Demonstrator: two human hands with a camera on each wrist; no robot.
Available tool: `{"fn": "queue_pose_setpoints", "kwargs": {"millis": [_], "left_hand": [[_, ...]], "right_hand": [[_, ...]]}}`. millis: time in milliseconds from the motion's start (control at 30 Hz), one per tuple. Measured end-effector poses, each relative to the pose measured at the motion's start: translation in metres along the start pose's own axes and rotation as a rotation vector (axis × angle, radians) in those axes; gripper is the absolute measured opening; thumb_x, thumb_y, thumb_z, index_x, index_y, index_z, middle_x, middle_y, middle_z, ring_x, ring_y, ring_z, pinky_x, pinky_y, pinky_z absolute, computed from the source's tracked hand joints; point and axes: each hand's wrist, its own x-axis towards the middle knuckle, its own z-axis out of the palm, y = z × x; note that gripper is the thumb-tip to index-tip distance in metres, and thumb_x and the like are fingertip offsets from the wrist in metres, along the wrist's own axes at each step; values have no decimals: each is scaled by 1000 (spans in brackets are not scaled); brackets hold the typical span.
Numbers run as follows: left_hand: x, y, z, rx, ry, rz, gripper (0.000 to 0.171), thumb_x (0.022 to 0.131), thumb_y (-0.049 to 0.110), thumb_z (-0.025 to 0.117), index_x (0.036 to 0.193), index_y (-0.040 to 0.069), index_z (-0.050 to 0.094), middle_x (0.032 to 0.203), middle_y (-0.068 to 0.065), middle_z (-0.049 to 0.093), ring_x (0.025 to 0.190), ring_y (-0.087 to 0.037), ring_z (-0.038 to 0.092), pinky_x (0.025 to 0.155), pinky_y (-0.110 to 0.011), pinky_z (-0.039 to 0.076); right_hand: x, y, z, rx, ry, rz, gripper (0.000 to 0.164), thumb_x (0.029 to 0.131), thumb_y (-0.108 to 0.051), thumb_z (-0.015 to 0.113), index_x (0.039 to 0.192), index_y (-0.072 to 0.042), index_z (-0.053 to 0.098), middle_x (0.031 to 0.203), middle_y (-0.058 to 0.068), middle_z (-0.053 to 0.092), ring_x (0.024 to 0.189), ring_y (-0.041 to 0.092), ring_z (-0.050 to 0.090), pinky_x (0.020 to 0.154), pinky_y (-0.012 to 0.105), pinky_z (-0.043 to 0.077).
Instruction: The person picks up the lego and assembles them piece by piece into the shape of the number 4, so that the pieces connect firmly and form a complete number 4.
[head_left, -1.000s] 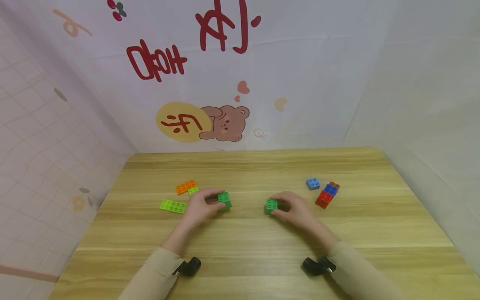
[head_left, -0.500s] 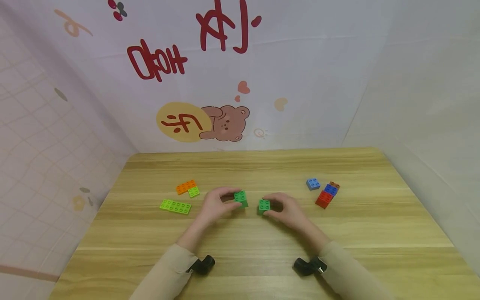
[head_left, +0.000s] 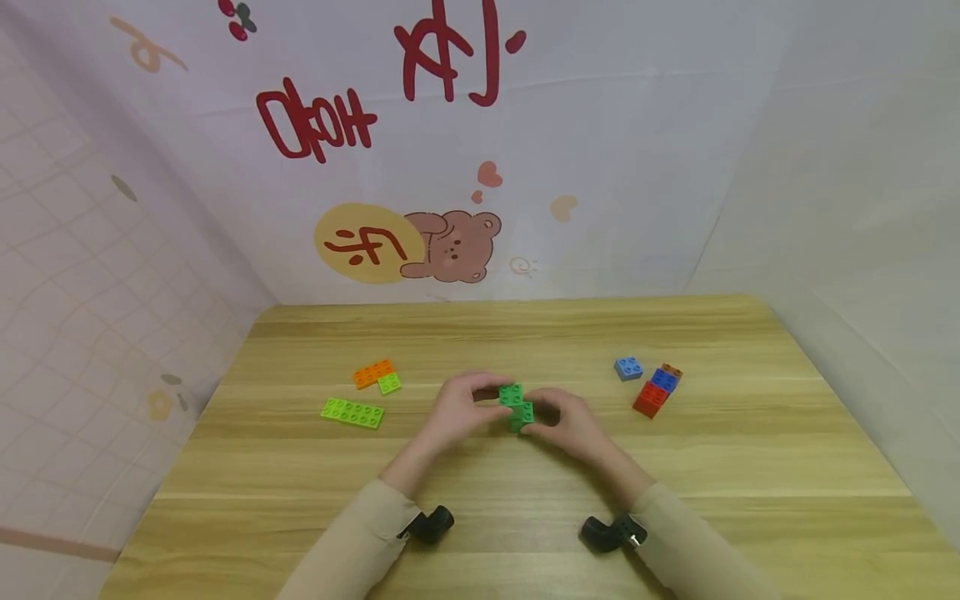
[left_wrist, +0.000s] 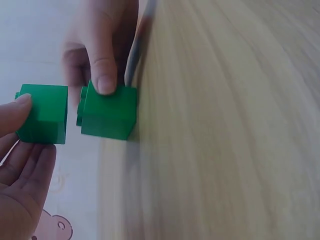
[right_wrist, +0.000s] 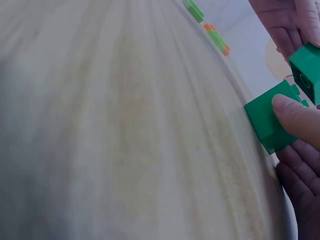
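My left hand [head_left: 459, 408] pinches a square green toy building brick [head_left: 511, 393] between thumb and fingers. My right hand [head_left: 570, 423] grips a second green brick [head_left: 528, 414] of the same kind, low at the tabletop. In the left wrist view, the left-hand brick [left_wrist: 44, 114] is held off the table with its hollow underside turned toward the studs of the right-hand brick [left_wrist: 109, 112]. A narrow gap separates the two there. From the right wrist, the thumb lies across the side of the lower brick [right_wrist: 267, 112], and the raised brick [right_wrist: 307, 70] is partly cut off.
On the wooden table [head_left: 480, 517], a long lime brick [head_left: 352, 412], an orange brick [head_left: 373, 374] and a small lime brick [head_left: 389, 383] lie left. At right are a light blue brick [head_left: 627, 368] and a row of red [head_left: 650, 400], dark blue [head_left: 663, 381] and brown [head_left: 672, 370] bricks.
Both hands have moved inward with their green bricks, the left one travelling farther to the right. The bricks were well apart and now overlap in the head view.
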Motion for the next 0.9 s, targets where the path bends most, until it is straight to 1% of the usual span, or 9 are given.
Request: {"fn": "queue_pose_setpoints", "kwargs": {"millis": [100,267,433,633,900], "left_hand": [[3,2,5,18,-17,22,36,81,0,80,116,-1,71,112,-12,68,103,-29,65,93,-46,52],[6,3,11,37,-33,25,35,82,0,79,116,0,71,109,-11,68,102,-27,66,93,-43,53],[6,0,15,45,-24,25,35,81,-2,79,115,-1,71,108,-10,68,102,-27,66,92,-43,53],[6,0,17,67,-18,50,34,81,-3,79,114,-1,71,107,-10,68,102,-26,66,92,-43,53],[5,3,18,103,-16,28,35,81,-2,80,115,1,72,107,-9,67,102,-25,66,92,-41,54]], "right_hand": [[0,1,0,4,3,-1,42,78,-16,86,117,-9,71,115,3,69,110,24,62,97,46,49],[0,1,0,18,-3,-4,40,78,-17,86,115,-11,72,114,0,69,110,22,62,98,45,48],[1,1,1,36,3,-2,39,77,-17,87,113,-11,72,112,0,70,108,21,62,97,44,49],[1,1,1,59,0,5,39,77,-17,87,113,-10,72,112,0,70,108,22,62,98,44,48],[1,1,1,67,-5,22,39,77,-16,87,113,-9,71,112,1,70,110,23,62,100,44,46]]}}
